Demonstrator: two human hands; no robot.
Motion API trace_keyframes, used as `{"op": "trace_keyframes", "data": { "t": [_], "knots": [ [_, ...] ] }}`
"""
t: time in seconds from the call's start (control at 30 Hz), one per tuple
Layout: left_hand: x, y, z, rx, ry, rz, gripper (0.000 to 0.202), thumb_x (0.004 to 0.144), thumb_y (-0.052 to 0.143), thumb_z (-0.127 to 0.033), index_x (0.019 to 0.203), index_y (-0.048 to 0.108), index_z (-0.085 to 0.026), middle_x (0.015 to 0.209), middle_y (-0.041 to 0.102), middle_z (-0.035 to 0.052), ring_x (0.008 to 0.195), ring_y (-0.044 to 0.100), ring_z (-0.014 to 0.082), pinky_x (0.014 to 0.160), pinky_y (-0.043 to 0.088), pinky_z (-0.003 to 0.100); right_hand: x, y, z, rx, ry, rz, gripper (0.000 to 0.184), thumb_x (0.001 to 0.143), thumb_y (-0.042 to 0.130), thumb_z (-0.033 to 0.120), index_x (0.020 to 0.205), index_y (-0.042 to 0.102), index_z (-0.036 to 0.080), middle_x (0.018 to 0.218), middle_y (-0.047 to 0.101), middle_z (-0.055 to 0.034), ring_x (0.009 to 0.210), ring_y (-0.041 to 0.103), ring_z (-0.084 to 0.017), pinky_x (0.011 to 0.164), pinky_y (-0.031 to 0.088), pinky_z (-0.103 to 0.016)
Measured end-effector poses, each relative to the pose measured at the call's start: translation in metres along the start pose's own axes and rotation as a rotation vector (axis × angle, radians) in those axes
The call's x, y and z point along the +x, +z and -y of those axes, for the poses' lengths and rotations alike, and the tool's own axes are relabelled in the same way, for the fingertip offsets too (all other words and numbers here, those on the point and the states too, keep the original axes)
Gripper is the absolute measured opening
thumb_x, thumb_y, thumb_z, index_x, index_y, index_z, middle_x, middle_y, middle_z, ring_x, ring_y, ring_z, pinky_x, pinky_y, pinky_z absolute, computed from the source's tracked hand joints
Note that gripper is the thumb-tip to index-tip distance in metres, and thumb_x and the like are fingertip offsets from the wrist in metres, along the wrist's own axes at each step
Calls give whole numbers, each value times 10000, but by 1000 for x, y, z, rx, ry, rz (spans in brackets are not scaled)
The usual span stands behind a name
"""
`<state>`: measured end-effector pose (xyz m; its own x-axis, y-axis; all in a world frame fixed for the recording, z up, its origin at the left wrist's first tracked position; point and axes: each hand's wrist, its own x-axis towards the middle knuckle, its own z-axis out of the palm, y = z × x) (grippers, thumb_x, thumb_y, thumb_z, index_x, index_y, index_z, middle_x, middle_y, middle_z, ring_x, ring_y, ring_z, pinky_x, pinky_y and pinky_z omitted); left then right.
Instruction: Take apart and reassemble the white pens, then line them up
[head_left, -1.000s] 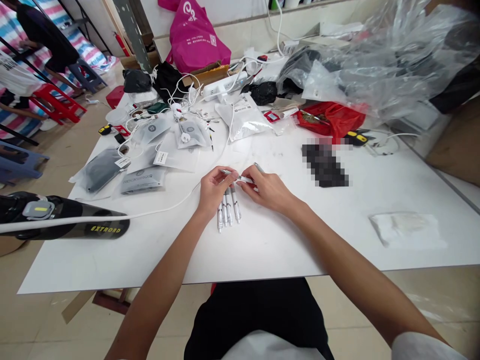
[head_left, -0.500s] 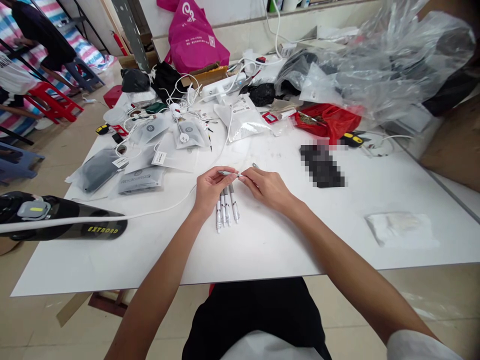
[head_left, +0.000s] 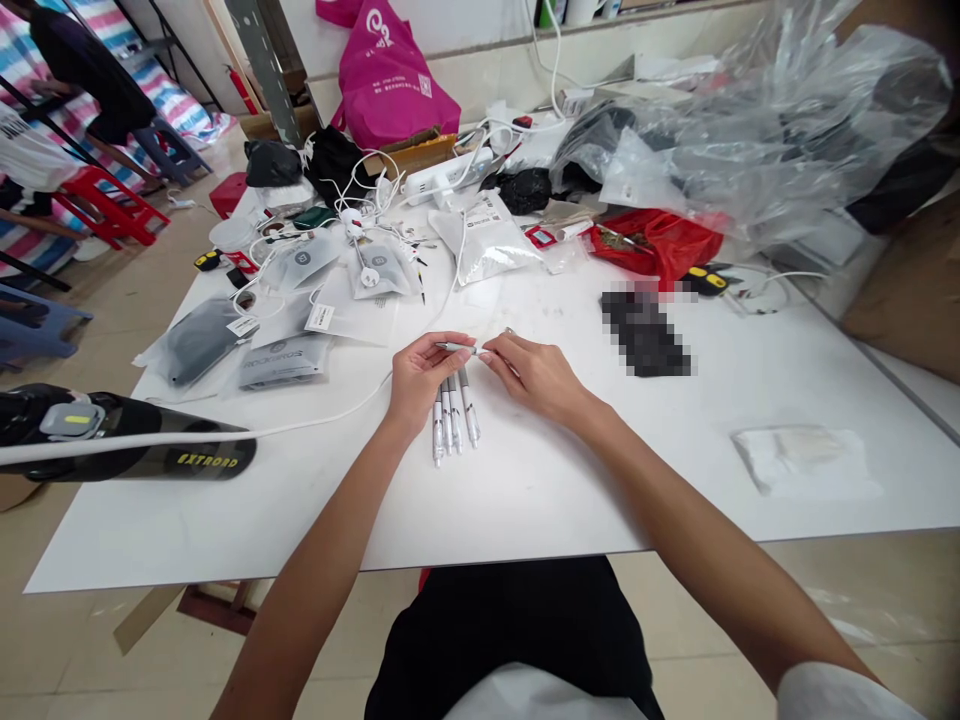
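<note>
In front of me, above the white table (head_left: 570, 500), my left hand (head_left: 417, 382) is closed on a slim pen (head_left: 451, 347), its grey pointed end toward the left. My right hand (head_left: 536, 375) pinches near the pen's other end, fingertips close to those of my left hand. A small grey tip (head_left: 511, 331) pokes out above the right fingers; what it belongs to is hidden. Just below the hands lie several white and grey pens (head_left: 454, 425) side by side, their upper ends partly covered by my left hand.
Bagged dark items (head_left: 281, 362) lie to the left, near a black bottle (head_left: 150, 455) crossed by a white cable (head_left: 322, 425). To the right are a blurred-out dark slab (head_left: 646, 335) and a white packet (head_left: 806, 460). Cables, a red bag (head_left: 660, 245) and clear plastic (head_left: 795, 130) crowd the back.
Hardly anything differs. The hands keep the same hold on the pen, with at most a tiny shift of the fingers. The whole view has moved slightly.
</note>
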<state>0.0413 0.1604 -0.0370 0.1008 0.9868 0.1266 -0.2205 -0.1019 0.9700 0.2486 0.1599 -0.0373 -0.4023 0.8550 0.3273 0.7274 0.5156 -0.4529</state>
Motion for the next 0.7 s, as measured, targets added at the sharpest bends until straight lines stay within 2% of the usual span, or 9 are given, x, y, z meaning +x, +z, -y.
{"op": "trace_keyframes", "data": {
  "t": [0.1, 0.17, 0.23, 0.37, 0.53, 0.63, 0.7],
  "knots": [
    [0, -1, 0, -12, -4, 5, 236, 815, 911, -304, 1019, 828, -219, 1109, 820, 72, 1016, 738, 199, 957, 560, 336, 0, 0, -1, 11, 6, -19, 306, 1112, 476, 487, 1175, 606, 217, 1007, 763, -75, 790, 678, -209, 630, 348, -303],
    [0, -1, 0, -15, -13, 0, 251, 807, 916, -310, 1020, 822, -217, 1113, 818, 73, 1019, 738, 200, 966, 562, 340, 0, -1, 0, -4, -8, -12, 318, 1137, 406, 455, 1103, 618, 222, 995, 759, -74, 781, 670, -206, 623, 337, -306],
    [0, -1, -1, -22, -16, -6, 266, 800, 922, -313, 1023, 816, -213, 1118, 817, 78, 1025, 740, 202, 978, 563, 345, 1, -1, 0, 3, -11, -14, 325, 1145, 378, 442, 1114, 618, 225, 1026, 759, -75, 804, 680, -209, 624, 338, -307],
    [1, 1, -1, -67, -30, -26, 300, 798, 931, -343, 1038, 812, -207, 1138, 812, 89, 1046, 752, 210, 1012, 569, 365, 0, 0, -1, 49, 7, -24, 279, 1100, 504, 471, 1202, 573, 221, 1067, 757, -81, 818, 692, -215, 634, 361, -302],
    [2, 1, 1, -134, -77, -80, 311, 862, 869, -487, 948, 833, -191, 1155, 813, 104, 1103, 765, 244, 1020, 591, 393, 1, -1, -2, 24, 4, -25, 317, 1140, 382, 456, 1096, 590, 222, 996, 745, -83, 724, 616, -197, 618, 320, -312],
    [3, 0, 1, -137, -76, -86, 294, 862, 872, -480, 953, 849, -202, 1186, 810, 99, 1106, 765, 243, 999, 598, 378, 1, 0, -2, 46, 1, -9, 377, 1153, 330, 460, 1053, 604, 221, 961, 741, -80, 713, 604, -195, 626, 320, -316],
    [3, -1, 1, -151, -76, -96, 276, 866, 873, -458, 983, 854, -209, 1180, 812, 94, 1097, 766, 234, 992, 599, 368, 1, 1, -2, 81, 3, -14, 335, 1137, 386, 480, 1121, 599, 221, 969, 743, -78, 723, 616, -199, 637, 338, -313]
  ]
}}
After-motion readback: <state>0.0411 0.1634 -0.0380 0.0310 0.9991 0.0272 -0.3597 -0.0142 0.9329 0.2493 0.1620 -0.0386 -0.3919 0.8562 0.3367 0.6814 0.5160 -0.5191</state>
